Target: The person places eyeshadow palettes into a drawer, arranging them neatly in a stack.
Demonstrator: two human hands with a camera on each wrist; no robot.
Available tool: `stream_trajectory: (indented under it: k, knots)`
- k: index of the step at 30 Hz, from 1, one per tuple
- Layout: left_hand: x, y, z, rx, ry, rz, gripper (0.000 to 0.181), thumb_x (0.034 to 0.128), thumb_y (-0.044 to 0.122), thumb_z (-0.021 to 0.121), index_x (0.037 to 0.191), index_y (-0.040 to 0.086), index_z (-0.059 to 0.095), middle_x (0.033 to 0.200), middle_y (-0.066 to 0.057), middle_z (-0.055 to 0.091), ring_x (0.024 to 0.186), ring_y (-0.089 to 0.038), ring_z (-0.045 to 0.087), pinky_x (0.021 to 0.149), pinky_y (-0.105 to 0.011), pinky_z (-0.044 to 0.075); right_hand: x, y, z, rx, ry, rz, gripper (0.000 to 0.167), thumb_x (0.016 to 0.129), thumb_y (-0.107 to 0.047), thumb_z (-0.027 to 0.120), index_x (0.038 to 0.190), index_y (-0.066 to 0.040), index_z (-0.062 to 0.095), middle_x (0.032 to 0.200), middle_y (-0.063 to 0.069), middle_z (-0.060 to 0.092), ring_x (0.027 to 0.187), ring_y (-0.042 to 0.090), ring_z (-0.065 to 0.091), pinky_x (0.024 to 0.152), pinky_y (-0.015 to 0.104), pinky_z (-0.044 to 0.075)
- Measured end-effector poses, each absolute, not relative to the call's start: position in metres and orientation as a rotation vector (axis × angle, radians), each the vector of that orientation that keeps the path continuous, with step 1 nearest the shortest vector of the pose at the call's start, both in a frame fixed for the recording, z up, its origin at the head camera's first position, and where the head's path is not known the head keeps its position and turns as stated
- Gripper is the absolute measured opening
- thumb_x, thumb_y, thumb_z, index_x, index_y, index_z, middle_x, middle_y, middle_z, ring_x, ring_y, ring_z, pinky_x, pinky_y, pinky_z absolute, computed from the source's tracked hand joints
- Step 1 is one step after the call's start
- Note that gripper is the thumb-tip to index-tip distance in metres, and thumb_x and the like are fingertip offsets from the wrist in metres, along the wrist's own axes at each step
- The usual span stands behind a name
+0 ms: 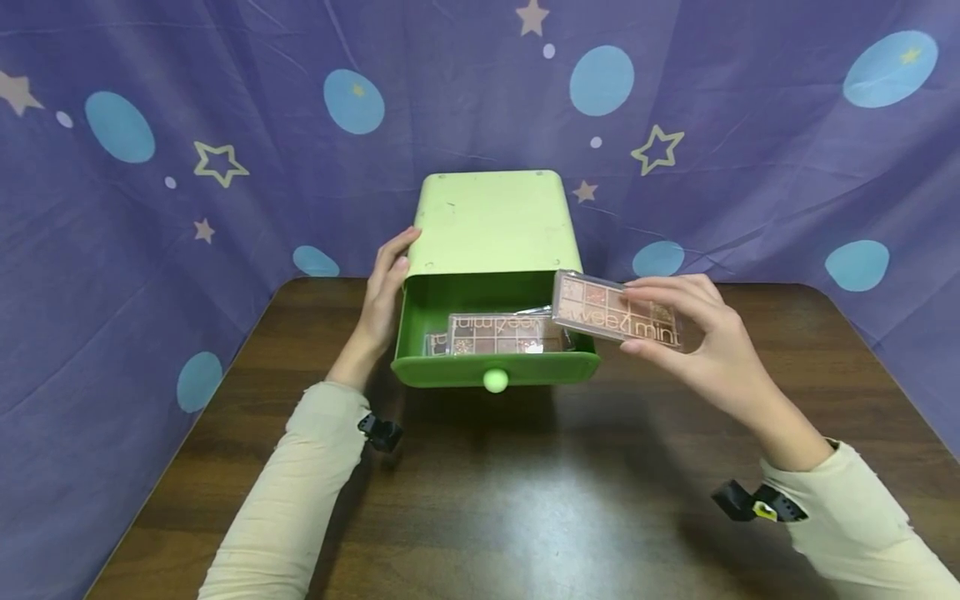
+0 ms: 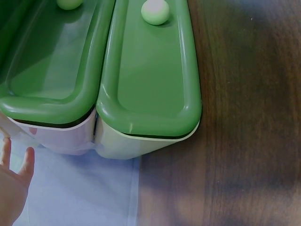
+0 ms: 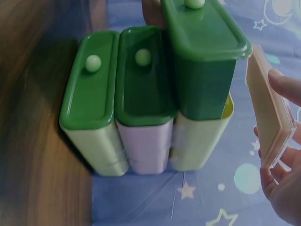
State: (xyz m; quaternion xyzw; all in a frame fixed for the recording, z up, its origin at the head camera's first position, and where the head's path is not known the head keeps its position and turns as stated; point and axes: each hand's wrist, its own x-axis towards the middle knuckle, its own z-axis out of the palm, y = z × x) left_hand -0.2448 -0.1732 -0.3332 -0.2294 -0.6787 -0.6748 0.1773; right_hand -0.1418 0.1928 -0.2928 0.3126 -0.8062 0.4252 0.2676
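A small light-green cabinet [image 1: 491,221] stands at the back of the table with its green top drawer [image 1: 442,372] pulled out. My left hand [image 1: 382,292] rests against the cabinet's left side, fingers touching the wall and holding nothing. Between thumb and fingers, my right hand [image 1: 705,333] pinches an eyeshadow palette [image 1: 600,312] by its right end. That palette tilts over the drawer's right edge, its lettered clear lid facing me; the right wrist view shows its plain pinkish back [image 3: 263,103]. Inside the drawer lie more palettes [image 1: 487,335], partly overlapping.
Below the open drawer, two shut drawers, a middle one [image 3: 143,89] and a bottom one [image 3: 89,94], have round pale knobs. The brown wooden table [image 1: 480,500] extends toward me. A purple curtain [image 1: 480,83] with stars hangs close behind the cabinet.
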Motion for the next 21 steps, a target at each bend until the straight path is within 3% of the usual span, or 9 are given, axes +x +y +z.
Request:
stream_trajectory:
  k: [21]
  knots:
    - [-0.245, -0.174, -0.334, -0.650, -1.929, -1.885, 0.050, 0.0967, 0.017, 0.041, 0.141, -0.006, 0.046, 0.150, -0.015, 0.038, 0.139, -0.023, 0.032, 0.116, -0.035, 0.022, -0.149, 0.134, -0.283, 0.955, -2.242, 1.279, 0.051, 0.073, -0.009, 0.087, 0.121, -0.015, 0.071, 0.125, -0.005, 0.064, 0.115, 0.016, 0.046, 0.101, 0.035, 0.035]
